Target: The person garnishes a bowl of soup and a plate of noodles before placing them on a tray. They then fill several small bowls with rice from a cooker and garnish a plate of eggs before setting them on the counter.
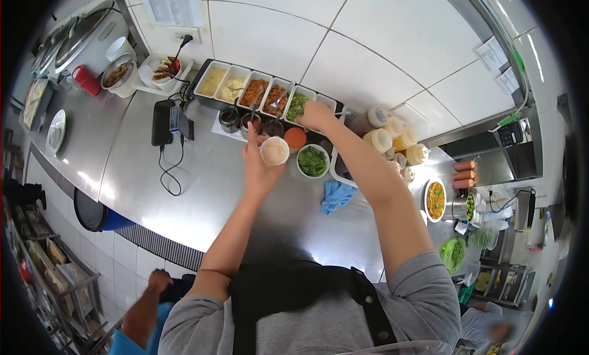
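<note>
My left hand [259, 174] grips a small round cup [274, 151] with a pale filling, held over the counter in front of the topping row. My right hand [317, 117] reaches to the front edge of the tub of chopped greens [299, 106], fingers bent down and together; their tips are partly hidden, and whatever they pinch does not show. Close by the cup are a jar of orange sauce [295, 138], a dark jar [273, 129] and a white bowl of green leaves [313, 161].
Along the wall, a tray holds tubs of reddish-brown topping [254, 92] and pale toppings. Squeeze bottles [392, 134] stand to the right, with a blue cloth [337, 197] nearer me. A black power adapter [162, 123] with cables lies left. Other people are at the lower left and lower right.
</note>
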`<state>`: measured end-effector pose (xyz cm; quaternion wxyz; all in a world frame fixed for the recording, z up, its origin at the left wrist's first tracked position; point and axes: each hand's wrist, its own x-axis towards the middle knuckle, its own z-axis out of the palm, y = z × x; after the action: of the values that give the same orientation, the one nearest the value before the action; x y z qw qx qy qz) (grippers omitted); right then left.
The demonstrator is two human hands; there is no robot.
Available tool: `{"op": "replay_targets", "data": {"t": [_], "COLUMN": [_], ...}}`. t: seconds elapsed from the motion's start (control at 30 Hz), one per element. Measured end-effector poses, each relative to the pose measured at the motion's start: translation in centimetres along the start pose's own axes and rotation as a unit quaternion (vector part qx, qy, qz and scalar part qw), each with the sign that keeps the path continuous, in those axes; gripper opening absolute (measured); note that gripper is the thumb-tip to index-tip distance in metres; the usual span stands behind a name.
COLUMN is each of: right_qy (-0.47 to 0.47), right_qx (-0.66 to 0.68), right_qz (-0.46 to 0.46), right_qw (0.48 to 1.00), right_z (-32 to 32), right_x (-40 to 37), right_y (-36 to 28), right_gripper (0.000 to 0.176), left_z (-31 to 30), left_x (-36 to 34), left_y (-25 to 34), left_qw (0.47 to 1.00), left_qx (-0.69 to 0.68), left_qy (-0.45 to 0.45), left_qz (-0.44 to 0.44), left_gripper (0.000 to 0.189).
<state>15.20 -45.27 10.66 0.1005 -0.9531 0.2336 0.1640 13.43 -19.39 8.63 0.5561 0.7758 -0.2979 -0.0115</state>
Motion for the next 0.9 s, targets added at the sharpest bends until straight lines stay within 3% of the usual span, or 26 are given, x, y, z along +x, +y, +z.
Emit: {"op": "replay_targets", "data": {"t": [0.17,0.37,0.47,0.57,0.67,0.77,0.9], "right_qy": [0.049,0.104,0.100,0.098,0.082,0.087,0.074], "right_qx": [0.003,-0.014,0.158,0.216,0.361,0.462,0.516], "right_qz": [0.035,-0.039,-0.047,0.046,0.111,0.115,0.061], "right_qw": [0.998,0.994,0.981,0.970,0.922,0.875,0.851], "right_z": [1.0,1.1,1.8,2.0,1.8,1.2,-1.9], "right_x": [-0.8,-0.6,-1.4,-2.0,-2.4,-3.1,-7.2], "right_y": [-0.6,2.6,3.5,3.7,4.6,5.5,5.1], "right_gripper": [0.019,0.012,0.011,0.013,0.011,0.007,0.010], "left_z": [-0.8,0.8,1.0,0.9,0.7,0.2,0.4], "left_x": [0.2,-0.4,-0.7,-0.8,-0.7,-0.5,0.9], "left_y": [0.5,-1.1,-0.9,-0.5,-0.2,0.8,0.5], "left_qw": [1.000,1.000,1.000,1.000,1.000,1.000,1.000], "left_qx": [-0.015,-0.015,-0.007,-0.020,-0.023,-0.027,-0.024], "left_qy": [0.007,0.015,0.002,-0.011,-0.014,-0.016,0.006], "left_qz": [-0.011,0.007,-0.003,0.000,0.006,-0.003,0.011], "left_gripper": [0.124,0.129,0.129,0.129,0.129,0.122,0.125]}}
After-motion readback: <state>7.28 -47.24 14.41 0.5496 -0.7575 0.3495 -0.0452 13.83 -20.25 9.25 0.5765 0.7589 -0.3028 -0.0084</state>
